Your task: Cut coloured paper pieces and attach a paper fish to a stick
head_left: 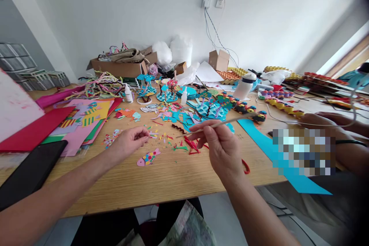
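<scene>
My right hand is closed around a thin wooden stick, which slants from its tip over the scraps up to the right. Left of it, my left hand has thumb and fingertips pinched together; whatever is between them is too small to make out. Just below the left fingertips lies a pink paper fish covered in coloured dots. Small coloured paper bits are scattered between my hands. Red strips and a brown curled pipe cleaner lie near the stick's tip.
Coloured paper sheets and a black phone are at left. Glue bottles, blue paper scraps and paper models stand farther back. At right, another person's hands are beside a blue strip.
</scene>
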A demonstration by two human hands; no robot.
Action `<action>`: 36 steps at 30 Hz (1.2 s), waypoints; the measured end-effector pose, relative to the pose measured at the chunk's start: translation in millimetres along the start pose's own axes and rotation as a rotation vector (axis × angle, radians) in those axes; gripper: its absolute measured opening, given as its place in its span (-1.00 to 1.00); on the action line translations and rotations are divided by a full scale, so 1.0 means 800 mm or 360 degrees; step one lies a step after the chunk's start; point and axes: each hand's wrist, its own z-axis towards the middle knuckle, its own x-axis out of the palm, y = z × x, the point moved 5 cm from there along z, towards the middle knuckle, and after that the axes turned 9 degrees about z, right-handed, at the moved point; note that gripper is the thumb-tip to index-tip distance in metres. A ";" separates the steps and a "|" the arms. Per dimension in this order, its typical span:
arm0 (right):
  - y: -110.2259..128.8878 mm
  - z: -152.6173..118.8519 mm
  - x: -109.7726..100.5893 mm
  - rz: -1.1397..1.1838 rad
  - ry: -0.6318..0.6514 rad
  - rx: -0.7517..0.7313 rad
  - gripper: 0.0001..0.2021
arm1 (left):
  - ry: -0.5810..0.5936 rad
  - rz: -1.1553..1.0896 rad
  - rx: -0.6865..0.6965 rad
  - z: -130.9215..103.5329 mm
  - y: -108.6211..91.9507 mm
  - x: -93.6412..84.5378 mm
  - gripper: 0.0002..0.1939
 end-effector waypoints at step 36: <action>-0.059 0.003 0.111 -0.0557 0.0864 0.0056 -0.78 | -0.0198 0.0954 0.0720 -0.090 0.030 0.032 -0.67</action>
